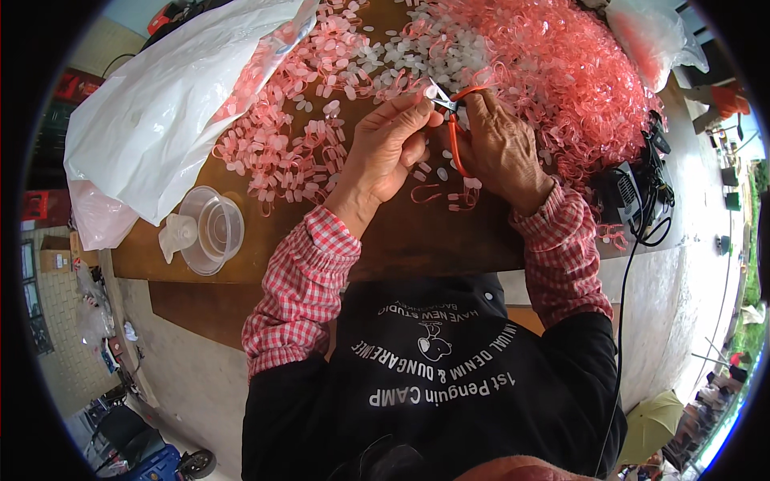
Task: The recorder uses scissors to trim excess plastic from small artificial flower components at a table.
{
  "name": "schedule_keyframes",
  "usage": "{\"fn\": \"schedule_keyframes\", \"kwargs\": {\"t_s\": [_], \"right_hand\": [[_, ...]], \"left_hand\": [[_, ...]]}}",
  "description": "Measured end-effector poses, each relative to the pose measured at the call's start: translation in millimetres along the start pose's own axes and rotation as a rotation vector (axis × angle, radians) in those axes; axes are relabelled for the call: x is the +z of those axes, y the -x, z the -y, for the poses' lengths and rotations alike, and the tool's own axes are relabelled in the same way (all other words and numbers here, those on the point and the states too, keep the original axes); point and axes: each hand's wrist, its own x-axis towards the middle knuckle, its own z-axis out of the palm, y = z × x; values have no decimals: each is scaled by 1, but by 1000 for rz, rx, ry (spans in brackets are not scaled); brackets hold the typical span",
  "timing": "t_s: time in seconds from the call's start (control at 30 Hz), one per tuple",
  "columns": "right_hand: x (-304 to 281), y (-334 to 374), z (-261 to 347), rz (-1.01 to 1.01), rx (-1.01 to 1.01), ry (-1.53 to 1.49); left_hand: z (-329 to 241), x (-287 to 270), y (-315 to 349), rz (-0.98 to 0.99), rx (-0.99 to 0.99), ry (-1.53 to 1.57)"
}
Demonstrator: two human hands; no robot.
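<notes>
My right hand (pixel 504 143) is closed around orange-handled scissors (pixel 455 143), its fingers in the loops. The short metal blades are parted and point up and left. Just left of them, my left hand (pixel 389 144) pinches a small pale pink plastic piece (pixel 431 92) between thumb and forefinger, right at the blades; its exact shape is mostly hidden. A large heap of looped clear-pink plastic pieces (pixel 561 72) lies beyond my right hand. Small white oval pieces (pixel 457 52) are scattered ahead of both hands, and a few pink loops (pixel 464 198) lie below them.
More pink pieces (pixel 277 160) spread left beside a big white plastic bag (pixel 160 104). A round clear tub (pixel 233 228) stands near the brown table's (pixel 305 260) front left edge. A black adapter with cables (pixel 626 192) sits at the right; one cable hangs down.
</notes>
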Motion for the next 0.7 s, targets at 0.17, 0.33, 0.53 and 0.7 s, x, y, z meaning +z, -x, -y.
{"fn": "schedule_keyframes", "kwargs": {"t_s": [0.17, 0.33, 0.53, 0.7], "right_hand": [[2, 2, -2, 37, 40, 24], [7, 7, -9, 77, 46, 46], [-6, -1, -1, 53, 48, 43], [-7, -3, 1, 44, 33, 11]], "left_hand": [[-1, -1, 0, 13, -91, 138], [-1, -14, -5, 89, -179, 261], [-3, -17, -5, 151, -215, 349], [-1, -25, -8, 225, -262, 364]]}}
